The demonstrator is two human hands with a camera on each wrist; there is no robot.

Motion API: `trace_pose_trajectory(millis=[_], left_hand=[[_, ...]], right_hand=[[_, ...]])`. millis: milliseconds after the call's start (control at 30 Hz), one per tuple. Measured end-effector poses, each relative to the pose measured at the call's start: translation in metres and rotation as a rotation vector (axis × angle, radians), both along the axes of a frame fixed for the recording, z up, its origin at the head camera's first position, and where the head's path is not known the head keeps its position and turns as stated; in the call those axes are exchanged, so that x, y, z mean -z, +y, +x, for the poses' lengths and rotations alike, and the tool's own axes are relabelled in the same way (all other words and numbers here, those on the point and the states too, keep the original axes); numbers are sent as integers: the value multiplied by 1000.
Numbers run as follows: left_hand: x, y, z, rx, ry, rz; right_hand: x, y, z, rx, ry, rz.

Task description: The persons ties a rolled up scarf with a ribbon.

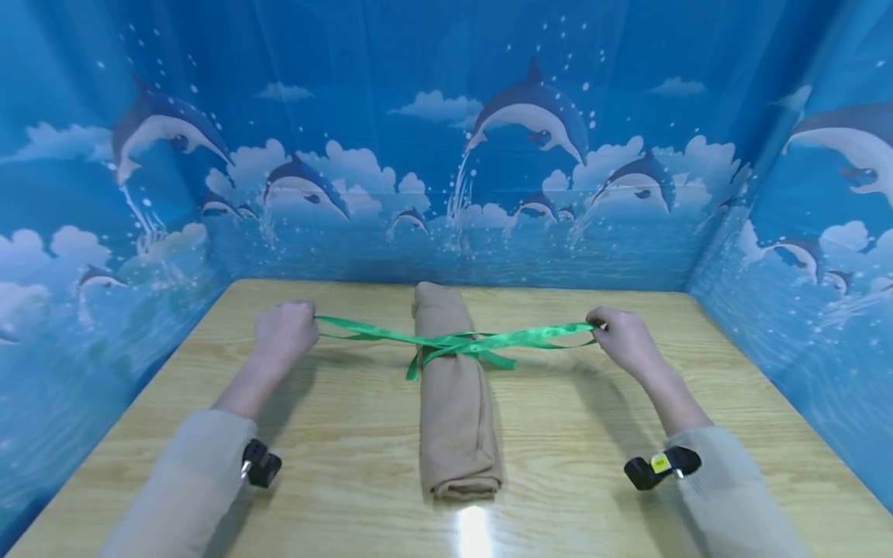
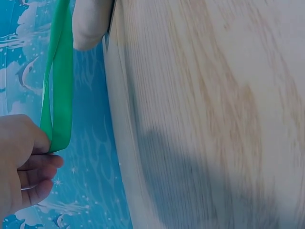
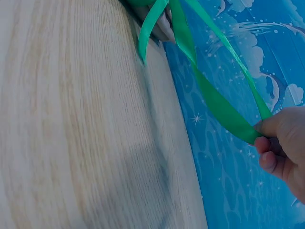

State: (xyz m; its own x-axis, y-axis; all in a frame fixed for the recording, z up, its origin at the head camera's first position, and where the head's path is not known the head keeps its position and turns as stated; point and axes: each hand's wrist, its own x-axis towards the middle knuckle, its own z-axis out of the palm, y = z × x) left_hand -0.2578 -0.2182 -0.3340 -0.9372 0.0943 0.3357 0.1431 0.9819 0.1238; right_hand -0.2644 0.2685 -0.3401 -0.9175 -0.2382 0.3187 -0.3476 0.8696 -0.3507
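Observation:
A rolled brown cloth (image 1: 456, 426) lies lengthwise on the table, with a green ribbon (image 1: 519, 339) tied round its upper half. Out to the left, my left hand (image 1: 284, 332) pinches one loop of the ribbon; the left wrist view shows the doubled green ribbon (image 2: 62, 95) running up from thumb and fingers. On the opposite side my right hand (image 1: 626, 339) pinches the other loop, its two strands spread apart in the right wrist view. Two short ribbon ends hang beside the crossing on the roll. Both loops stretch sideways above the table.
The light wooden table (image 1: 335, 465) carries the roll near its middle. A blue curtain (image 1: 363, 155) printed with dolphins stands behind it and along both sides. Small black cameras (image 1: 261, 463) sit on the sleeved wrists.

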Motion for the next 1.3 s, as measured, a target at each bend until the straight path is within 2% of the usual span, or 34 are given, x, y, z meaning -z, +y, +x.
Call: trace_pose_trajectory(millis=[367,667,1000,1133,1300], left_hand=[[-5,-17,3,-16,12,1],[-9,-29,8,-23,24,-25],[-11,-41,14,-21,24,-43],[-10,-47,15,-24,19,-60],[-9,-54,16,-44,-24,-89]], right_hand=[[0,19,4,34,77,47],[-4,35,9,67,47,0],[-5,50,10,76,167,44],[-6,58,12,102,177,86],[-6,69,16,163,234,148]])
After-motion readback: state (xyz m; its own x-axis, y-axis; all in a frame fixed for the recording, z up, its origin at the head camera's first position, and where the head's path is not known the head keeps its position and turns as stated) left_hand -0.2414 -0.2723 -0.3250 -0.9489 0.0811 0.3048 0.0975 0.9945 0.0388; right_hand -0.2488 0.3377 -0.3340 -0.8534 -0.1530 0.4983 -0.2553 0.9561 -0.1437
